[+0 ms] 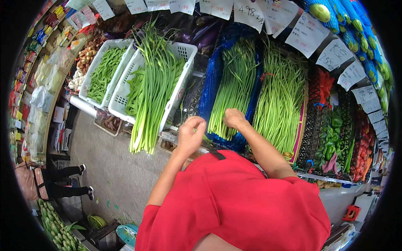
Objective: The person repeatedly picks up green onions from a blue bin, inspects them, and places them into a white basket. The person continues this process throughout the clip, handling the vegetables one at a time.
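Note:
My left hand (191,130) is raised near the front edge of the stall, loosely curled with the thumb apart. I see nothing in it. My right hand (235,118) is bent into a fist over the lower ends of green stalks, apparently garlic scapes (236,83), in a box lined with blue plastic (211,83). Its fingertips are hidden, so any stalk in its grasp does not show. To the left, a large bunch of similar long stalks (157,84) lies across a white plastic crate (185,51), pale ends hanging over the front. Leafy greens (134,91) show beneath it.
Yardlong beans (278,103) fill the box at right, with green peppers (331,138) and tomatoes (362,157) farther along. Another white crate (108,94) holds green pods (105,73). Eggplants (204,34) lie behind. Price cards (216,8) hang above. A person (47,182) stands across the aisle floor (110,175).

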Demonstrator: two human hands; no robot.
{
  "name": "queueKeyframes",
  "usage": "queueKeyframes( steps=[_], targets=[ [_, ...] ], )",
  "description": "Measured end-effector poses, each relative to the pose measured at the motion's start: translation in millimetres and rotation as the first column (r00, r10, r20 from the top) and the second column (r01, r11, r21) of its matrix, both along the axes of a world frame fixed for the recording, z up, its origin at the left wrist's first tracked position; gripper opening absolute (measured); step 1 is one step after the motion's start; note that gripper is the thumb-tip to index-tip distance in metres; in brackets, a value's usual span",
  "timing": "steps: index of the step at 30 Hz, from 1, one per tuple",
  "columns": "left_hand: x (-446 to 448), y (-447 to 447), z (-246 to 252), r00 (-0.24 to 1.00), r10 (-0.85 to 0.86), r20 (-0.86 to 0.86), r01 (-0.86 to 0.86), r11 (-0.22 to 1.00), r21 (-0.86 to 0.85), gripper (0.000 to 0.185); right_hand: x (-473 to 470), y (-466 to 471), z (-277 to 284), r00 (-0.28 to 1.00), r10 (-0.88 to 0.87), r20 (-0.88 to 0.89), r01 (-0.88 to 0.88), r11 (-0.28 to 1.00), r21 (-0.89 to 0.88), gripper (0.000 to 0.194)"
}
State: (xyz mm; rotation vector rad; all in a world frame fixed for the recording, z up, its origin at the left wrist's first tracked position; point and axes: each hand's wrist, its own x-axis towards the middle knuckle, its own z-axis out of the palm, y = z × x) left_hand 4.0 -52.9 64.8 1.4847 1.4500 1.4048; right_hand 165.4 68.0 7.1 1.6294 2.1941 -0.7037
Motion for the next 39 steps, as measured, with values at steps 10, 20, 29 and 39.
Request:
queueKeyframes(
  steps=[10, 20, 29, 39],
  targets=[
    [-3, 33, -63, 0.935, 0.038, 0.353, 0.159, 0.844, -0.513, 0.018, 9, 21, -15, 0.993, -0.092, -0.067, 0.096, 0.994, 0.054, 0.021],
    [-8, 39, -63, 0.918, 0.121, 0.378, 0.158, 0.763, -0.627, 0.015, -3, 44, -14, 0.893, -0.419, -0.166, 0.398, 0.906, -0.147, 0.012],
    [-7, 38, -64, 0.872, 0.161, 0.463, 0.154, 0.808, -0.569, 0.012, 3, 45, -55, 0.889, -0.307, -0.341, 0.427, 0.824, 0.371, 0.013],
    [-8, 36, -71, 0.926, 0.129, 0.355, 0.097, 0.827, -0.554, 0.015, -26, 38, -23, 0.976, -0.157, -0.153, 0.171, 0.982, 0.082, 0.033]
  ],
)
